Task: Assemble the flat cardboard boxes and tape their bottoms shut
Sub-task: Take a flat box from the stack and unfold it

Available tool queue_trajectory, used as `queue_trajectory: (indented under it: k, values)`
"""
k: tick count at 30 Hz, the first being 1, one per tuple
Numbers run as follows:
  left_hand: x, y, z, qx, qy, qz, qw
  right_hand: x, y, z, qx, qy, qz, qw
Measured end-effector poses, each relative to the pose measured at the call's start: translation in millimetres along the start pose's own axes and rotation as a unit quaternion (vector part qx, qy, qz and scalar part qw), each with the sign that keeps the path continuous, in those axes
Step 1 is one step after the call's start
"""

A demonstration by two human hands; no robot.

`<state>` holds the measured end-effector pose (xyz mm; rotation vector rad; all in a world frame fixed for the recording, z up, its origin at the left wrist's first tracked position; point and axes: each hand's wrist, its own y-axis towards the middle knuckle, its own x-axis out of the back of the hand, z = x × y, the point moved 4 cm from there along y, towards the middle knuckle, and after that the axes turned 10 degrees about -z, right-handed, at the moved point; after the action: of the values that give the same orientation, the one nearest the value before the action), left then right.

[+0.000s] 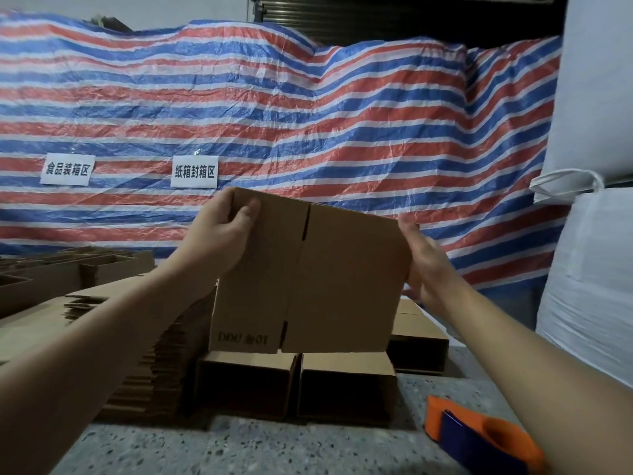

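Observation:
I hold a flat brown cardboard box [329, 279] upright in the air at the centre of the head view. My left hand [222, 234] grips its upper left corner, thumb on the near face and fingers behind. My right hand [428, 262] holds the right edge, its fingers mostly hidden behind the board. Printed text sits upside down at the lower left of the box. Two assembled boxes [294, 385] stand on the floor below it, open sides toward me. An orange and blue tape dispenser [479, 437] lies on the floor at the lower right, partly behind my right forearm.
A tall stack of flat boxes [150, 365] sits at the left, with more assembled boxes [68, 269] behind it. Another box [418, 334] lies at the right. A striped tarp [308, 132] with two paper signs hangs behind. White bulk bags [592, 269] stand at the right. The floor is speckled concrete [239, 450].

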<state>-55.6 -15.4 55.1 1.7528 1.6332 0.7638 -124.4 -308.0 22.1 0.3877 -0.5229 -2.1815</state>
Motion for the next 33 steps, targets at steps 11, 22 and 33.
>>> queue_trajectory:
  k: [11,22,33]
  values:
    - [-21,-31,40,0.117,0.097,-0.025,0.988,34,-50,-13,-0.050,0.027,0.058,0.997]
    - [-22,-113,82,0.191,0.035,-0.051,0.980,45,-102,-58,-0.100,0.030,0.052,0.993]
    - [-27,-144,109,0.205,0.046,-0.069,0.975,50,-121,-100,-0.132,0.057,0.046,0.989]
